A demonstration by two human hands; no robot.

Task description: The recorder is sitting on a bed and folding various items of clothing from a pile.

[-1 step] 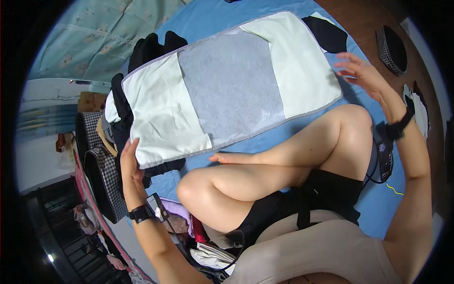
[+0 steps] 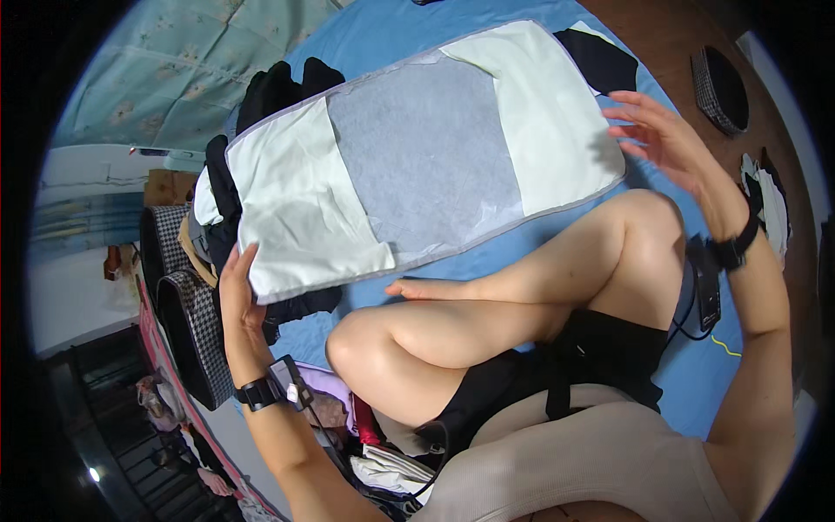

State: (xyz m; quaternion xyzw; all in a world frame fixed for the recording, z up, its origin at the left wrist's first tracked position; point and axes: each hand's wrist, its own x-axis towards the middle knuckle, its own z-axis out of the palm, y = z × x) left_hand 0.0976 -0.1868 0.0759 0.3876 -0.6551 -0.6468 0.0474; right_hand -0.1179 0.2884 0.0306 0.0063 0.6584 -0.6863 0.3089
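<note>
A big rectangular fabric panel (image 2: 426, 157) lies spread out before my crossed legs. Its middle is grey and thin-looking, white cloth covers both ends, and a grey trim runs round the border. The near-left corner is raised a little, pinched in my left hand (image 2: 238, 287) with the thumb on top and the fingers partly hidden below. At the opposite end, my right hand (image 2: 654, 139) is open, its fingers spread at the panel's right edge; whether they touch it I cannot tell.
Under everything is a blue sheet (image 2: 348, 30). Black clothes (image 2: 291, 83) are heaped behind and left of the panel, a black cloth (image 2: 604, 61) at its far right. Houndstooth bins (image 2: 196, 331) stand at left, another bin (image 2: 720, 91) on the floor at right. Folded clothes (image 2: 383, 474) lie by my left knee.
My right hand has shifted slightly left, closer to the panel's right edge. The near-left corner, held in my left hand, has risen a little.
</note>
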